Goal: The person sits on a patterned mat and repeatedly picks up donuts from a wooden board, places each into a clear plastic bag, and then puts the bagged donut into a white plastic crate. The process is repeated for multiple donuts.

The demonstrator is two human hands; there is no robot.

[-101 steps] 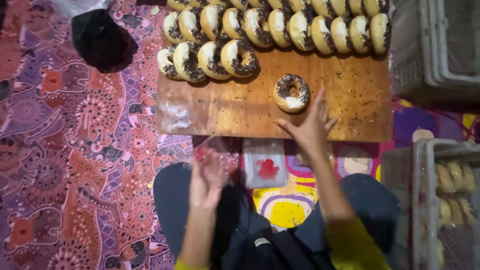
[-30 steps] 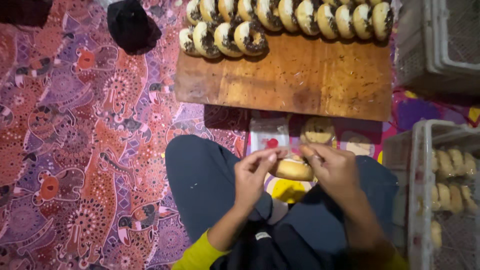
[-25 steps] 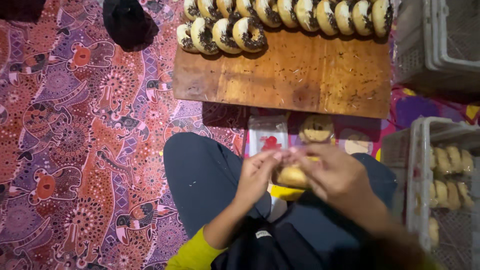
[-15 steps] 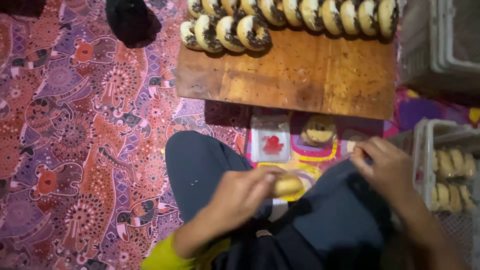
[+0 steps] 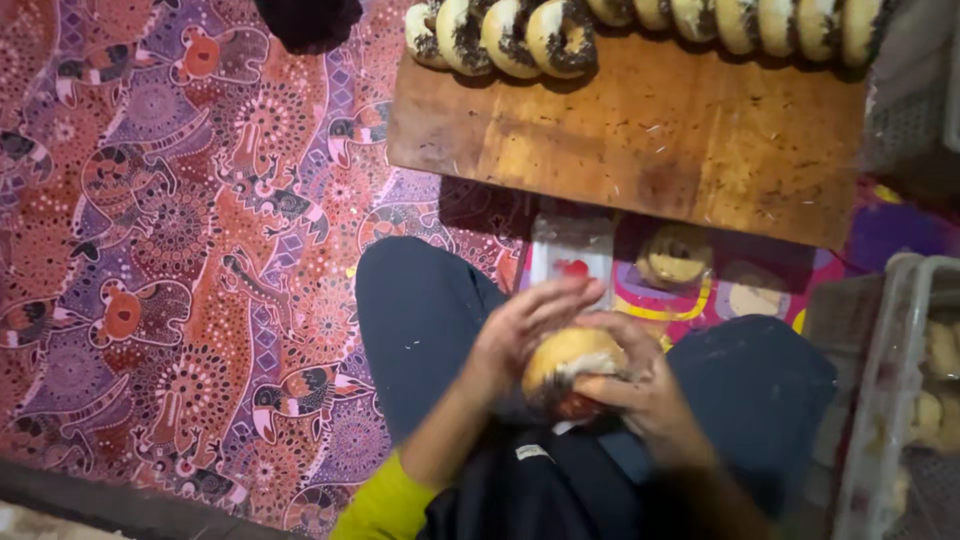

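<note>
Both my hands meet over my lap on one golden doughnut (image 5: 572, 352), which sits in a clear plastic wrapper with a red patch. My left hand (image 5: 520, 325) cups it from the left and top. From the right and below, my right hand (image 5: 645, 385) grips the doughnut and wrapper. A low wooden board (image 5: 640, 135) lies in front of my knees, with a row of chocolate-sprinkled doughnuts (image 5: 505, 35) along its far edge.
A stack of clear wrappers (image 5: 572, 258) and a bagged doughnut (image 5: 677, 257) lie on the patterned mat (image 5: 180, 250) between board and legs. A white crate (image 5: 900, 400) holding packed doughnuts stands at the right. A dark cloth (image 5: 305, 18) lies at the top.
My right hand reached out toward the crate on the right and has come back to the doughnut. My left hand kept the doughnut over my lap throughout.
</note>
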